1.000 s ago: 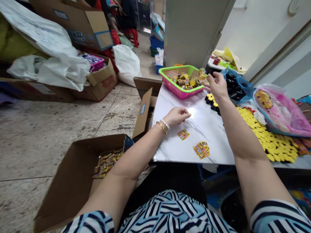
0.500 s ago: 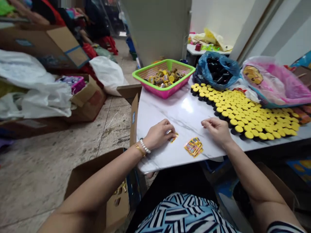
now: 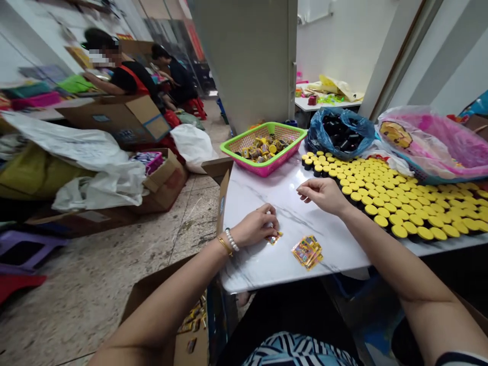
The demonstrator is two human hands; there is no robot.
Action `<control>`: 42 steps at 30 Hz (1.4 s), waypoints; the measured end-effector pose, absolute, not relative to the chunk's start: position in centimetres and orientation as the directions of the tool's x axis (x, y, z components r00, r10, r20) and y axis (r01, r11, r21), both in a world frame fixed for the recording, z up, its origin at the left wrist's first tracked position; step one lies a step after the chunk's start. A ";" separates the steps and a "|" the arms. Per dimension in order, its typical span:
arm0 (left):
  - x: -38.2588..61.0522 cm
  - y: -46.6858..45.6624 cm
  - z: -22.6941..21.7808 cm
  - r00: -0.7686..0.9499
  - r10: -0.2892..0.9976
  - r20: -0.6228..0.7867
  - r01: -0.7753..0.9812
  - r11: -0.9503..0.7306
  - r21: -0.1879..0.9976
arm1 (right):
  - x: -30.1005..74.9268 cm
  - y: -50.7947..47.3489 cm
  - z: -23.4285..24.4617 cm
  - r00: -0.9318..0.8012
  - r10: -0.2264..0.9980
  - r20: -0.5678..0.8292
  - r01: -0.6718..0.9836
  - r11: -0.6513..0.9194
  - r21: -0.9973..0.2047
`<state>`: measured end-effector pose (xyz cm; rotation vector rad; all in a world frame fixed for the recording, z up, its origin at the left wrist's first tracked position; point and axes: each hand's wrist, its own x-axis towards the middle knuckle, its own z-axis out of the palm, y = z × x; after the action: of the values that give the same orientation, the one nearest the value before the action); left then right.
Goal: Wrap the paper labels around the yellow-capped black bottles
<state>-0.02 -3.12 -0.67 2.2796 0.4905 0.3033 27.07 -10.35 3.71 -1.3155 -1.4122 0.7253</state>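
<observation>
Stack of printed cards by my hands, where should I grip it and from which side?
Probably pinch the stack of printed cards by its side edges, from above, with your right hand. It lies flat and slightly fanned on the marble tabletop, so fingers cannot get beneath it easily.

You had bright, even indoor light, with pale glare on the white marble tabletop and a faint shadow beneath the right hand; the wide lens slanted the walls at upper right.
</observation>
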 end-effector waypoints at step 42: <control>9.4 0.2 0.1 0.379 0.904 0.199 -0.108 -0.170 0.979 | 26.0 -5.2 -3.0 0.464 0.877 0.124 0.008 0.136 -0.991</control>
<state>9.39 0.16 0.12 1.4531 0.7632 1.0715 26.05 -5.17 -3.00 -1.2847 -0.8940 0.7694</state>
